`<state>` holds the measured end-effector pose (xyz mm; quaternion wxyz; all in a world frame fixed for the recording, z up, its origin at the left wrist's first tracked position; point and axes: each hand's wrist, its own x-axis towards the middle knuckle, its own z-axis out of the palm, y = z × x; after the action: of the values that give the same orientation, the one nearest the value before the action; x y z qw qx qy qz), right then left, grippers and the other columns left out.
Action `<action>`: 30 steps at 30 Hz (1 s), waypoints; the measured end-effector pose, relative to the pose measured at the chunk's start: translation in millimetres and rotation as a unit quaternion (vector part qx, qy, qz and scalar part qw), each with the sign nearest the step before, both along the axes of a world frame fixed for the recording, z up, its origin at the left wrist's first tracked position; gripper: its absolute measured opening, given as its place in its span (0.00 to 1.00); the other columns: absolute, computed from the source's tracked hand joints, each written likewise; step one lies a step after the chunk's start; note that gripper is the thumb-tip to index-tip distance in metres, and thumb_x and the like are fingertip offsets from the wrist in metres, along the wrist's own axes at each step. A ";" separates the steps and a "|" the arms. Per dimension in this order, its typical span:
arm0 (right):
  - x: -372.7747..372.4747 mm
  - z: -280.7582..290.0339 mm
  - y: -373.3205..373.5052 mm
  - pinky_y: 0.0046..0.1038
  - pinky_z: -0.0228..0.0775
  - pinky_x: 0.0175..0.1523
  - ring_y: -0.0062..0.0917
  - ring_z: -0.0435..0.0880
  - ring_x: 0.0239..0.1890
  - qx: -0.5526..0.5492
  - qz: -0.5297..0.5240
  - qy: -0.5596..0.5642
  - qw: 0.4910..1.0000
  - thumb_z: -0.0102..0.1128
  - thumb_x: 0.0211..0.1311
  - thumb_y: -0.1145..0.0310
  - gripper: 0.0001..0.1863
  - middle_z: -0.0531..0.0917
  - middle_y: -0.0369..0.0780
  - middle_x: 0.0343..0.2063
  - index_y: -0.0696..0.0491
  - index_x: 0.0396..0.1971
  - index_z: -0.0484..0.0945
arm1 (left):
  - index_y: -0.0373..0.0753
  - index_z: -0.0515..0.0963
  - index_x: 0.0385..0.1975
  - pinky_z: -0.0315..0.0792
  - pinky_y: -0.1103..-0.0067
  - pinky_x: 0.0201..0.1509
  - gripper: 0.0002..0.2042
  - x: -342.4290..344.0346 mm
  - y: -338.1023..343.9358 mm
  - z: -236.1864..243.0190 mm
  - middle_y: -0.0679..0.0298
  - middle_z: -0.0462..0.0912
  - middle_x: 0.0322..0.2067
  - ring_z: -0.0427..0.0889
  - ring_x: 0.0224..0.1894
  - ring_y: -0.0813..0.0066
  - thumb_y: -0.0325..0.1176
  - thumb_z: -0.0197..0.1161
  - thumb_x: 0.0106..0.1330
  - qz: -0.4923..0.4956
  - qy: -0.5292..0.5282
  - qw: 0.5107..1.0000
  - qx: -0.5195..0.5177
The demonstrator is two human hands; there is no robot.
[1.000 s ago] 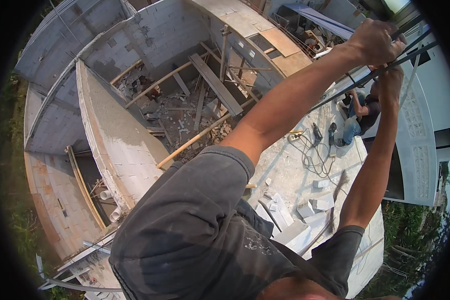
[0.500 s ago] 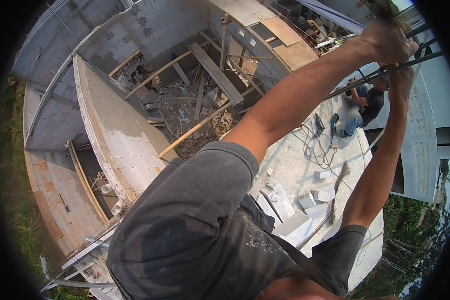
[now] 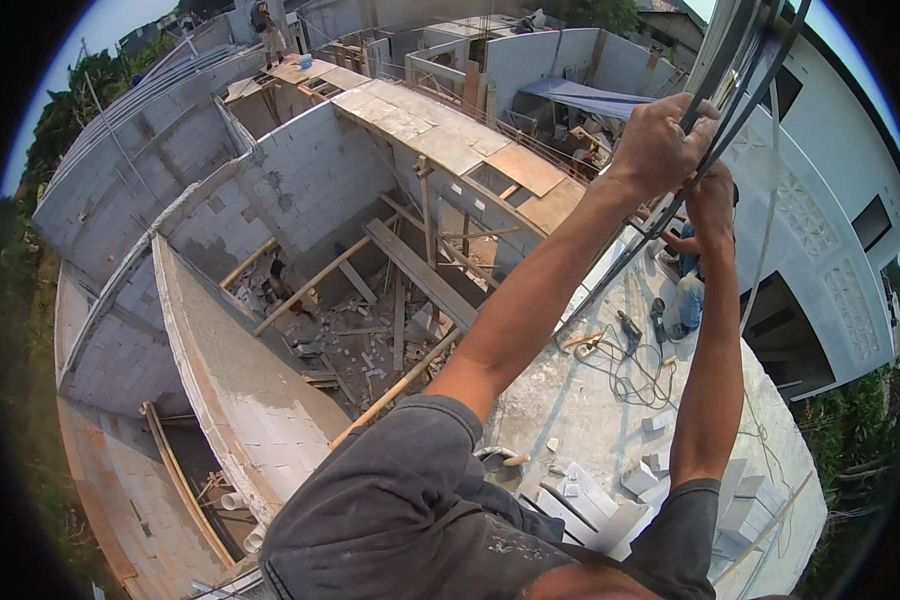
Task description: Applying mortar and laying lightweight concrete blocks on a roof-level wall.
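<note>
High at the upper right, my left hand [image 3: 662,148] is closed around dark metal bars [image 3: 746,98] that slant steeply upward. My right hand [image 3: 708,205] is just below it, its fingers wrapped on the same bundle and partly hidden by my left hand. A pale upright member [image 3: 720,40] rises behind the bars. Under my arms, on the pale slab [image 3: 530,400], lie two dark power tools [image 3: 630,330] with coiled cords. Another person [image 3: 687,305] in blue trousers crouches there, largely hidden by my right arm.
Left and below are unroofed block walls [image 3: 290,170] around a deep rubble-strewn room crossed by timber planks [image 3: 420,270]. Board sheeting [image 3: 405,115] runs along the far wall, with a person [image 3: 270,35] standing on it. Pale blocks [image 3: 658,422] lie on the slab; a white building [image 3: 820,240] stands at right.
The view has lifted, bringing rooftops and sky in at the top. Both my hands, still gripping, appear further left and lower, and the bars now stand more steeply in the picture.
</note>
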<state>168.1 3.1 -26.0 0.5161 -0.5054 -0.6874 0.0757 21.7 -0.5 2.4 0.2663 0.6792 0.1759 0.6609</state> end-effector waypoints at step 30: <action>24.2 3.5 9.7 0.23 0.65 0.28 0.17 0.74 0.23 -0.055 0.005 -0.050 0.997 0.57 0.64 0.63 0.13 0.78 0.36 0.21 0.59 0.29 0.76 | 0.38 0.82 0.34 0.79 0.71 0.42 0.11 11.3 9.9 -0.3 0.48 0.84 0.28 0.86 0.33 0.56 0.39 0.64 0.59 0.065 -0.011 0.998 -0.003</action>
<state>192.3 12.8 -22.5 0.4515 -0.5330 -0.7098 0.0906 33.0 9.4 2.1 0.2271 0.6584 0.2185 0.6835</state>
